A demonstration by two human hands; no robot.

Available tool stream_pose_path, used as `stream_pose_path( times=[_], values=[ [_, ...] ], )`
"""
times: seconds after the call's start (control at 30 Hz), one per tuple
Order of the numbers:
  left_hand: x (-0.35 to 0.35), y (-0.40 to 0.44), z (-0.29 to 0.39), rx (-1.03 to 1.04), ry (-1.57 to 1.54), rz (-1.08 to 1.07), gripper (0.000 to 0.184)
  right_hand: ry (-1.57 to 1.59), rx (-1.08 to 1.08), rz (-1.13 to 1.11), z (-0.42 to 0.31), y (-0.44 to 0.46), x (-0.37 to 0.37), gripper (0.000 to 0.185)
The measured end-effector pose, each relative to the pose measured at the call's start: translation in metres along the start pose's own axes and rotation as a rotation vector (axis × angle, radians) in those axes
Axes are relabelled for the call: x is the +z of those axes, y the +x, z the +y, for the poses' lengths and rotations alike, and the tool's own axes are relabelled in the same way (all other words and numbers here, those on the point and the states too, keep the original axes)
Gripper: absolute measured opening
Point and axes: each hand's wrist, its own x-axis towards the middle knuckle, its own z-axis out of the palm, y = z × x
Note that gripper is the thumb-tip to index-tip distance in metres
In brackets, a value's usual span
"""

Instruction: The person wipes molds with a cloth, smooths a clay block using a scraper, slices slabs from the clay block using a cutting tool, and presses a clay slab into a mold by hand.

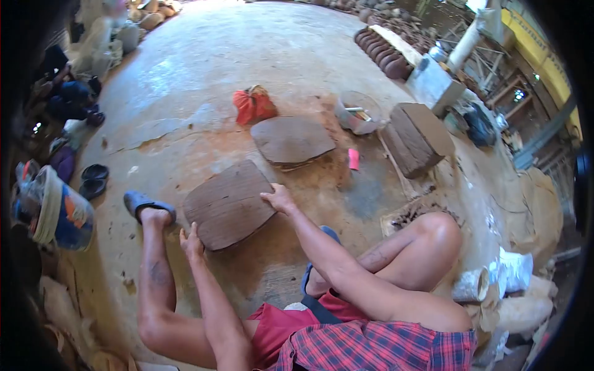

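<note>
A flat brown clay slab [228, 204] lies on the floor between my two hands. My left hand [193, 242] is at its lower left edge, fingers up against the rim. At the slab's right edge is my right hand [279, 198], its fingers closed on the rim. Just beyond lies a second flat slab [292, 141], touched by neither hand. To the right stands a thick clay block [417, 141]. A small pink object [353, 159] rests on the floor between the second slab and the block.
A red bag [253, 105] and a clear tub [359, 112] with tools lie beyond the slabs. Buckets [65, 210] and dark sandals [94, 180] are at the left. Dark rounded pieces [382, 54] line the back right. A person [71, 99] sits at the far left.
</note>
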Motion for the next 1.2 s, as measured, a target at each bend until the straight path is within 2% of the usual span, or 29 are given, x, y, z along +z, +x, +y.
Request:
stream_pose_path(
  times=[0.07, 0.1, 0.2, 0.3, 0.4, 0.53, 0.6, 0.63, 0.77, 0.87, 0.9, 0.93, 1.0, 1.03, 1.07, 1.13, 1.17, 1.2],
  values=[
    [0.007, -0.011, 0.008, -0.095, -0.098, 0.012, 0.090, 0.024, -0.029, -0.004, 0.000, 0.001, 0.000, 0.066],
    [0.009, -0.018, 0.013, -0.019, -0.107, -0.042, 0.086, 0.010, -0.024, 0.006, 0.002, 0.002, -0.001, 0.066],
    [0.012, 0.003, -0.007, 0.016, -0.087, -0.025, 0.080, 0.045, -0.018, -0.044, 0.006, 0.006, 0.003, 0.065],
    [0.008, 0.000, 0.004, -0.056, -0.076, -0.040, 0.079, 0.114, 0.007, -0.017, 0.008, 0.006, 0.006, 0.063],
    [0.007, 0.006, -0.002, -0.057, -0.054, -0.024, 0.076, 0.113, -0.003, 0.006, -0.016, -0.013, -0.004, 0.061],
    [0.009, -0.015, 0.024, -0.035, -0.027, -0.044, 0.074, 0.059, -0.016, 0.032, -0.006, -0.005, 0.003, 0.057],
    [0.006, -0.012, 0.021, -0.017, 0.100, -0.042, 0.066, 0.051, -0.012, 0.037, -0.006, -0.005, 0.000, 0.058],
    [0.007, -0.016, 0.023, -0.049, 0.012, -0.048, 0.055, 0.053, 0.019, 0.008, -0.013, -0.010, -0.004, 0.058],
    [0.008, -0.004, 0.003, 0.025, 0.000, 0.038, 0.051, 0.062, 0.009, -0.011, -0.008, -0.011, -0.003, 0.060],
    [0.008, -0.018, 0.003, 0.040, -0.059, -0.011, 0.056, 0.077, -0.033, 0.009, -0.010, -0.012, -0.013, 0.059],
    [0.011, -0.023, 0.003, 0.019, -0.141, -0.085, 0.057, 0.084, -0.044, -0.009, -0.010, -0.016, -0.014, 0.057],
    [0.009, -0.043, 0.014, -0.012, -0.221, -0.140, 0.059, 0.247, 0.032, -0.119, -0.001, -0.010, -0.011, 0.054],
    [0.011, -0.080, 0.044, -0.154, -0.053, -0.025, 0.044, 0.010, 0.036, -0.005, 0.014, -0.021, -0.015, 0.056],
    [0.011, -0.086, 0.049, -0.188, 0.068, -0.048, 0.044, 0.055, 0.005, 0.013, 0.022, -0.031, -0.020, 0.062],
    [0.004, -0.089, 0.043, -0.227, 0.188, -0.081, 0.044, 0.040, -0.003, 0.074, 0.034, -0.040, -0.022, 0.067],
    [0.005, -0.085, 0.006, -0.233, 0.056, -0.150, 0.040, 0.297, 0.060, -0.057, 0.095, -0.038, -0.021, 0.068],
    [0.002, -0.090, 0.002, -0.246, 0.048, -0.126, 0.040, 0.294, 0.076, -0.062, 0.101, -0.050, -0.034, 0.068],
    [-0.001, -0.096, -0.001, -0.292, -0.013, -0.221, 0.038, 0.290, 0.096, -0.064, 0.098, -0.063, -0.049, 0.068]
  ],
)
